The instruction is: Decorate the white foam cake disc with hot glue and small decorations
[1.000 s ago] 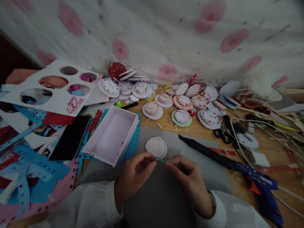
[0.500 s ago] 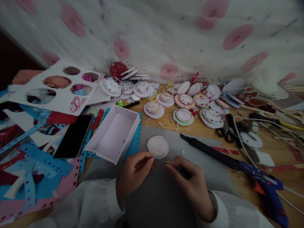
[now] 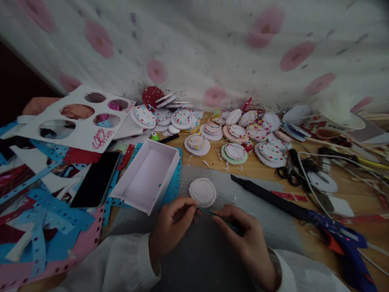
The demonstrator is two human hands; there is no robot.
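My left hand [image 3: 174,222] and my right hand [image 3: 245,231] meet low in the middle of the head view, both with fingers pinched. Between them runs a thin dark teal stick [image 3: 207,210]; its kind is too small to tell. My right hand grips its near end and my left fingertips pinch around its far end. Just beyond my left fingertips a round white disc [image 3: 202,191] with pen lines on it lies on the grey cutting mat [image 3: 223,178].
On the left are an open lilac box [image 3: 152,164], a black phone [image 3: 95,178] and paper scraps [image 3: 45,219]. Several dotted round discs [image 3: 234,151] stand along the back. To the right, a blue glue gun [image 3: 337,231] and a black-handled knife [image 3: 270,196] lie among cables.
The teal stick shows more plainly between my fingers, as my hands have shifted slightly apart. The view has tilted a little; the disc and the other things stay in place.
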